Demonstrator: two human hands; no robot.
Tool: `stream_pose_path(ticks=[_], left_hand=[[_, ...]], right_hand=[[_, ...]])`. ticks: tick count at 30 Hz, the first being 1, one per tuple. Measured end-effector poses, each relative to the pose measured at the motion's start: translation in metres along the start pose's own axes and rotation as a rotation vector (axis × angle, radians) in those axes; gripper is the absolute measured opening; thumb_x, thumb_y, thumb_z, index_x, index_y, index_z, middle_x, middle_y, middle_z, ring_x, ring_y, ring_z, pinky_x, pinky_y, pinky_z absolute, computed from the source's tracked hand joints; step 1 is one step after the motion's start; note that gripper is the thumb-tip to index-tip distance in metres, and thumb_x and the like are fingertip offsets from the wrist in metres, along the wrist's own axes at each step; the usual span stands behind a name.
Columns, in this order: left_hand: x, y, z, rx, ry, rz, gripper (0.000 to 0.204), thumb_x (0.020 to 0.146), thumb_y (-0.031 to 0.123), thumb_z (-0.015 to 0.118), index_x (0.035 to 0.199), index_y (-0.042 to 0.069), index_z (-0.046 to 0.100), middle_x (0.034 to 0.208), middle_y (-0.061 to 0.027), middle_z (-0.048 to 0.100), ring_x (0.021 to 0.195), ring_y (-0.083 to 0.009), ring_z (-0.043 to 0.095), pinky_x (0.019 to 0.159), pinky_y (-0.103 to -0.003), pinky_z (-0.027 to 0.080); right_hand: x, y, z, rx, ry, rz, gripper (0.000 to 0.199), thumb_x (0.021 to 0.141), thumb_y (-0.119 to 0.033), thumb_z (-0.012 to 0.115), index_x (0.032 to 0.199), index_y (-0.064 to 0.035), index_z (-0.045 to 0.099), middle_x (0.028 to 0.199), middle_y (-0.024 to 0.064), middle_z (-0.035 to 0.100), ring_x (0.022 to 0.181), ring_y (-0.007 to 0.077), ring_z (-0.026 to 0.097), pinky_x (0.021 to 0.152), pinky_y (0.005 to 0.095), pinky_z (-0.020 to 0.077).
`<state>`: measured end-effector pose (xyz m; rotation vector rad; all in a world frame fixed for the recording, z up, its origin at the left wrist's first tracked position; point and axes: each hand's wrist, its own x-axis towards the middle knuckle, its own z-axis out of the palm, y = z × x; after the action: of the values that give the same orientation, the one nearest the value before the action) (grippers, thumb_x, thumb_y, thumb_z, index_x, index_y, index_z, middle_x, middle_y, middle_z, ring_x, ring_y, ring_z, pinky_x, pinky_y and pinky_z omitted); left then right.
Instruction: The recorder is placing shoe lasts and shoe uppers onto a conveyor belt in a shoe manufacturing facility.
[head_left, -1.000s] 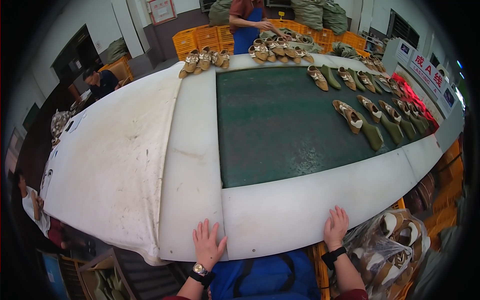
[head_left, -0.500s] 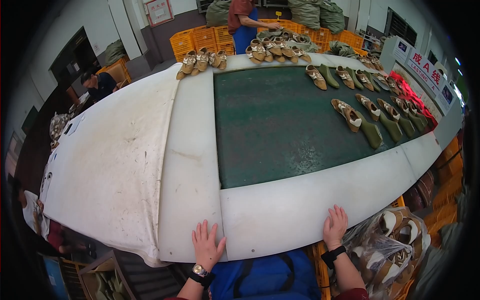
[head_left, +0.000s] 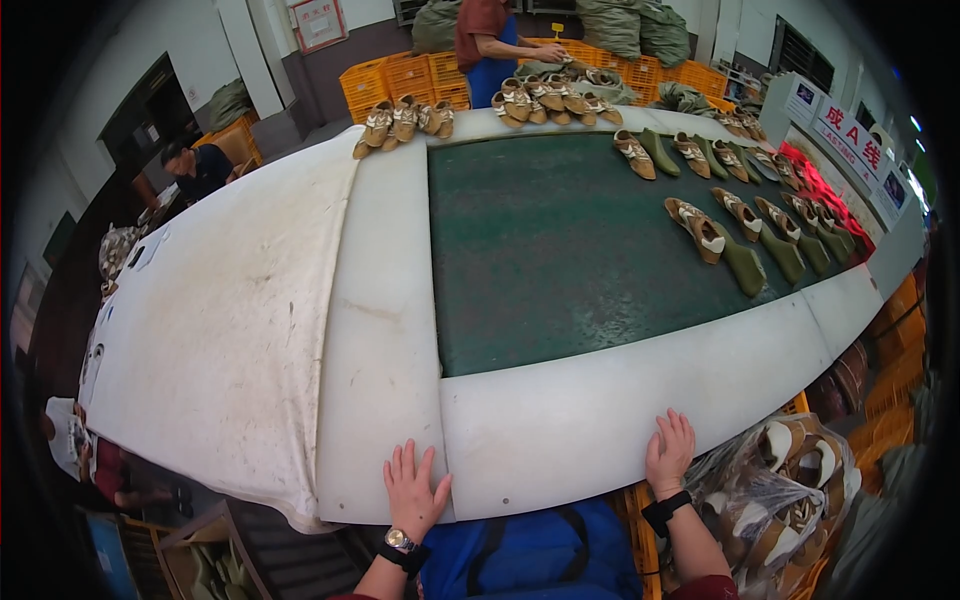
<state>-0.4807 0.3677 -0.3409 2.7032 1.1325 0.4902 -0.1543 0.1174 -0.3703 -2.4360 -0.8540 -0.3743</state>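
My left hand (head_left: 415, 488) lies flat on the near edge of the white table border (head_left: 560, 430), fingers spread, holding nothing. Farther right, my right hand (head_left: 671, 455) rests on the same border with its fingers stretched out and nothing in it. Beyond them is a dark green conveyor belt (head_left: 540, 250). Brown-and-white shoe uppers (head_left: 694, 230) and green shoe lasts (head_left: 742, 268) lie in two rows on its right part, away from both hands.
Shoe uppers (head_left: 545, 97) are heaped on the far border, where a person in a blue apron (head_left: 482, 75) stands. A cream cloth (head_left: 220, 300) covers the left table. Bagged uppers (head_left: 790, 480) sit at my right, a box of lasts (head_left: 215, 570) at lower left.
Both my hands stay put. Shoes on the belt have shifted very slightly right. The far person's hands have moved a little, and the person at the left edge has shifted.
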Motion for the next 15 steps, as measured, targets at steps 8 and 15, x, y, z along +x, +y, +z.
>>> stream_pose_path(ticks=[8, 15], left_hand=[[0.0006, -0.0013, 0.0014, -0.009, 0.013, -0.004, 0.054, 0.081, 0.035, 0.066, 0.128, 0.009, 0.054, 0.14, -0.0218, 0.04, 0.13, -0.0413, 0.036, 0.106, -0.057, 0.025], [0.0009, -0.0017, 0.0009, -0.005, 0.004, -0.003, 0.054, 0.082, 0.035, 0.066, 0.128, 0.009, 0.054, 0.141, -0.0216, 0.04, 0.13, -0.0412, 0.035, 0.106, -0.057, 0.025]], right_hand=[[-0.0007, -0.0006, -0.0007, 0.003, 0.005, -0.004, 0.029, 0.081, -0.01, 0.056, 0.109, -0.005, 0.063, 0.128, 0.0138, 0.055, 0.123, 0.0374, 0.044, 0.106, 0.0504, 0.0289], [-0.0011, -0.0015, -0.0008, 0.008, -0.003, 0.009, 0.029, 0.081, -0.011, 0.056, 0.109, -0.0053, 0.063, 0.129, 0.0134, 0.055, 0.124, 0.037, 0.043, 0.107, 0.0508, 0.0279]])
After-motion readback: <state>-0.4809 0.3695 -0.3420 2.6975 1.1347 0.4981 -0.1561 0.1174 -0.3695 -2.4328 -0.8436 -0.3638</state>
